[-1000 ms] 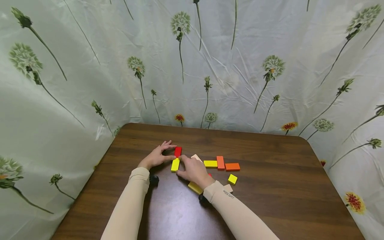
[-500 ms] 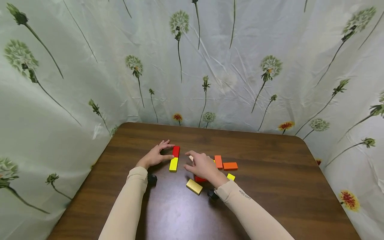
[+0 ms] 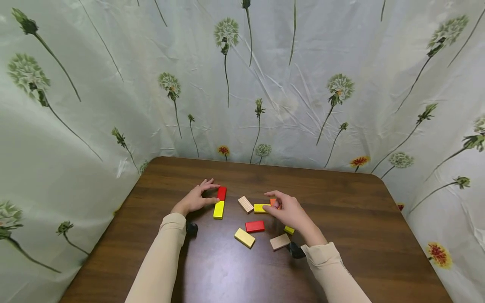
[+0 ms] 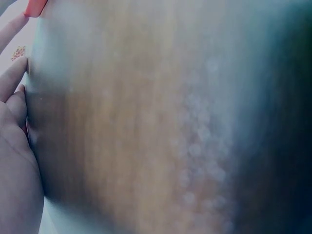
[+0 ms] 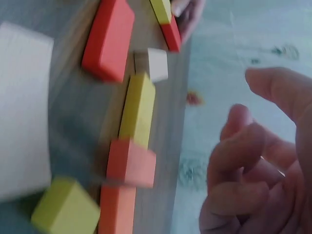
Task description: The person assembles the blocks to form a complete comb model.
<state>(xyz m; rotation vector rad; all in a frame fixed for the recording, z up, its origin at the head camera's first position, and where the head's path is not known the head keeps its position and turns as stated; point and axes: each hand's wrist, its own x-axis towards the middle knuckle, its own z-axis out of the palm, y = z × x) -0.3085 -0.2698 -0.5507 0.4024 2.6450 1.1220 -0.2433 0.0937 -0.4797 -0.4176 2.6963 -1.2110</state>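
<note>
A red block (image 3: 222, 193) and a yellow block (image 3: 218, 210) lie end to end on the brown table (image 3: 322, 189). My left hand (image 3: 195, 199) is beside them, index fingertip at the red block's far end and thumb where the two meet. In the left wrist view a finger touches a red block corner (image 4: 35, 7). My right hand (image 3: 291, 212) hovers over the right-hand blocks, thumb and index finger apart with nothing between them; the other fingers are bent. Under it are a yellow block (image 3: 261, 208) and an orange block (image 5: 130, 163), partly hidden in the head view.
Nearby lie a ribbed wooden block (image 3: 246, 204), a red block (image 3: 255, 226), a pale yellow block (image 3: 244, 237), a plain wooden block (image 3: 280, 242) and a small yellow block (image 3: 289, 230). A flower-printed curtain (image 3: 242, 84) hangs behind the table.
My right hand has moved away to the right from the red and yellow pair, uncovering the loose blocks in the middle. My left hand has stayed beside the pair.
</note>
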